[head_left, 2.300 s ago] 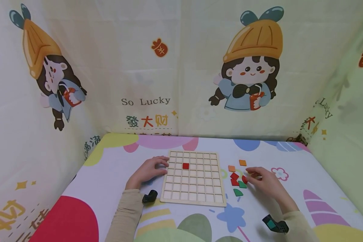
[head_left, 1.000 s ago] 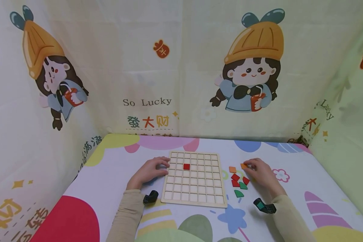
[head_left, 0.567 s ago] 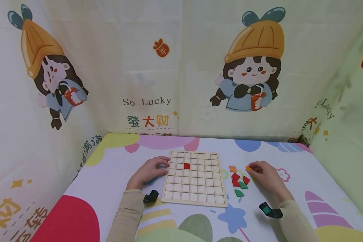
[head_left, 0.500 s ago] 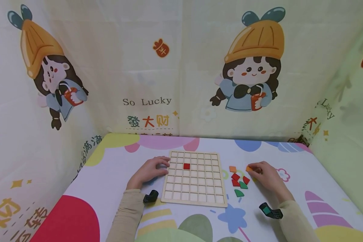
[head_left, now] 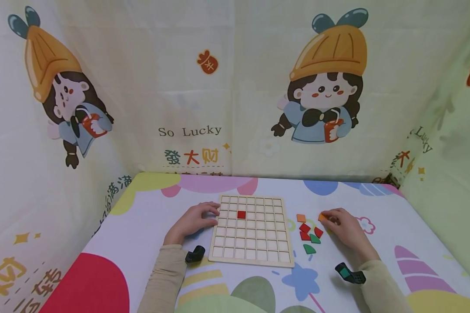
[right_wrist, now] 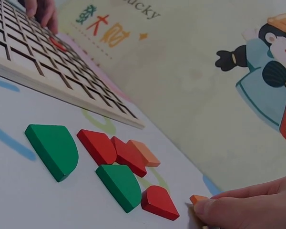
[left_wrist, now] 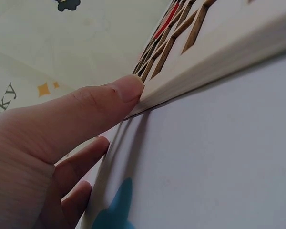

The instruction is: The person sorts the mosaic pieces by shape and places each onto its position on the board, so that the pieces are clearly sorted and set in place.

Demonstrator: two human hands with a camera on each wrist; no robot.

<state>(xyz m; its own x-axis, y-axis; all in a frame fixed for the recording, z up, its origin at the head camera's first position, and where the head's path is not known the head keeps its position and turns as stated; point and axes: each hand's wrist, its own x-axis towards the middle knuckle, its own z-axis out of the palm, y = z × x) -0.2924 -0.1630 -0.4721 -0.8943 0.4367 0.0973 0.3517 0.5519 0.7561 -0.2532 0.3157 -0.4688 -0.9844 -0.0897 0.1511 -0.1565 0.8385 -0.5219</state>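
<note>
Grid board (head_left: 254,233): edge touches relaxed left hand (head_left: 193,221); well apart from it, right hand (head_left: 344,225) pinches orange piece (head_left: 321,217).

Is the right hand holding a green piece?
No, the right hand pinches an orange piece, while both green pieces lie on the tablecloth.

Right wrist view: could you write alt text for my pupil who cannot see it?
The right hand pinches an orange tile beside two green quarter circles, three red pieces and another orange tile on a patterned tabletop. Towards the upper left lies a wooden grid board holding one red tile, with the left hand at its far edge.
</note>
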